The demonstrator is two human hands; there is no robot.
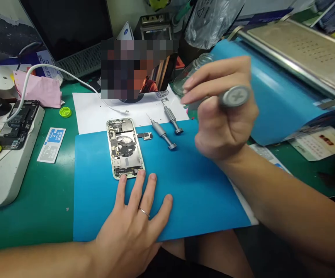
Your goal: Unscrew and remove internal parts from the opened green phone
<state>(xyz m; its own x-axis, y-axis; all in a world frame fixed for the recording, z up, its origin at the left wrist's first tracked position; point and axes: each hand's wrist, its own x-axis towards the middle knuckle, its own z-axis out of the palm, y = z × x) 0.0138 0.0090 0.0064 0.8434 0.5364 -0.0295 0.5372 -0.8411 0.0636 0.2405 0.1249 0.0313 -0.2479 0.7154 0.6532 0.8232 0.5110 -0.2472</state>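
Observation:
An opened phone (135,154) lies on a blue mat (190,200), its inner boards and a round coil area showing. My left hand (135,220) is spread flat on the mat, fingertips at the phone's lower edge. Raised above the mat's right side, my right hand (225,119) is closed around a grey screwdriver (234,96) whose cross-marked end cap faces me; its tip is blurred. Two more grey screwdrivers, one nearer (162,134) and one farther (172,119), lie right of the phone. Beside the phone rests a small flex part (145,136).
At left, another phone's inner assembly (16,125) sits on a white device (25,162). A white cable (65,70) arches over to the white paper (89,112). A propped phone (163,75) stands behind, near a glass jar (184,77). A blue roll (266,92) is at right.

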